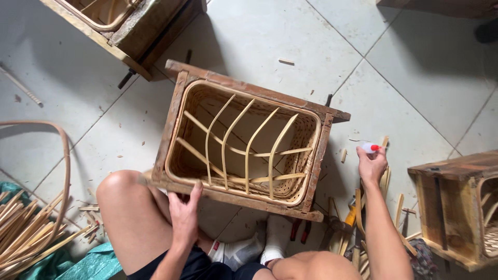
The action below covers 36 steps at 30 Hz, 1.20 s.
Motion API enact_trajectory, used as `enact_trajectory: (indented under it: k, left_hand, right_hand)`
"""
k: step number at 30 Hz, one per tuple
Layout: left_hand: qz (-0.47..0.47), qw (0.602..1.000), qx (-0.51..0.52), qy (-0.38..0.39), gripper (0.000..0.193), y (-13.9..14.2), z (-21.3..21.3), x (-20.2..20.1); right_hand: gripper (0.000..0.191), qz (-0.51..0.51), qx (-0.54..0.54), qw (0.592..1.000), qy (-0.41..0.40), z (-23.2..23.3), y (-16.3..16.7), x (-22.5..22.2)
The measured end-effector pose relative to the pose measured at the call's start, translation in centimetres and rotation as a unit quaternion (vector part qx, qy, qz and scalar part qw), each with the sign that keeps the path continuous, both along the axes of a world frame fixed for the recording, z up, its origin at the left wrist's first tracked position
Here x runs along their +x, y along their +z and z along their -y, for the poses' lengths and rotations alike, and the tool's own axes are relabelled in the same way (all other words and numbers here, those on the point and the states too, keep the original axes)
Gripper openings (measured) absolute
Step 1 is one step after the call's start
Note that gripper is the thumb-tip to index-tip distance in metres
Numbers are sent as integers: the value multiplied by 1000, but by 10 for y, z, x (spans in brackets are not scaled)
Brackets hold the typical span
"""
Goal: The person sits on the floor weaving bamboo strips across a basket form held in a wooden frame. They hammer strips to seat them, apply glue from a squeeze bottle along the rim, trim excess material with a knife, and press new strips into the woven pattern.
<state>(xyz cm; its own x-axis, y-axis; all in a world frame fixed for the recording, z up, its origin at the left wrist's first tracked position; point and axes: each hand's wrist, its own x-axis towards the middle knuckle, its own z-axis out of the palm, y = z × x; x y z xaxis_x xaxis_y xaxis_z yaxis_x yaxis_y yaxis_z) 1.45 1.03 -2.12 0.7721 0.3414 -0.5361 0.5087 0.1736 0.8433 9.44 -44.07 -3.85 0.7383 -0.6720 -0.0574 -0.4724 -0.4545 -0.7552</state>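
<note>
Person is sitting on the tiled floor (270, 46), knees bent, white socks (259, 249) showing between the legs. Bundle of thin bamboo strips (31, 231) is lying at the near left, over a green sheet (78, 264).

Left hand (184, 215) is resting on the near edge of the wooden frame (174, 111), fingers (196, 193) curled over the rim and gripping it. Inside the frame is sitting a half-woven basket (303, 137), with curved bamboo ribs (249, 148) crossing its open top.

Right hand (371, 166) is hovering just right of the frame, fingers closed around a small white bottle with a red cap (371, 148). Loose wooden sticks (386, 179) and tools with red and orange handles (301, 228) are lying below that hand.

A second frame with a basket (461, 207) is standing at the right edge; a third (129, 26) is lying farther off, top left.
</note>
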Motion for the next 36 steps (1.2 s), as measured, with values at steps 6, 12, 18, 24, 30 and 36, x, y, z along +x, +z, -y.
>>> enact_trajectory:
  k: [6, 12, 18, 24, 30, 36]
  left_hand:
    - [96, 993, 54, -35, 95, -15, -17, 94]
    - [129, 991, -19, -2, 114, -33, -18, 152]
    - [131, 990, -54, -27, 107, -36, -32, 155]
    - [77, 993, -87, -2, 103, -33, -38, 166]
    - [78, 972, -215, -61, 88, -43, -14, 210]
    - [55, 966, -254, 8, 81, -36, -4, 265]
  right_hand:
    - [61, -15, -70, 997, 21, 1, -19, -9]
    - [66, 10, -117, 993, 7, 3, 12, -35]
    - [57, 60, -15, 981, 185, -22, 18, 26]
    - [79, -95, -24, 977, 190, -32, -7, 6]
    - [78, -254, 123, 951, 123, 1, -36, -81]
    - [93, -183, 421, 882, 102, -34, -24, 75]
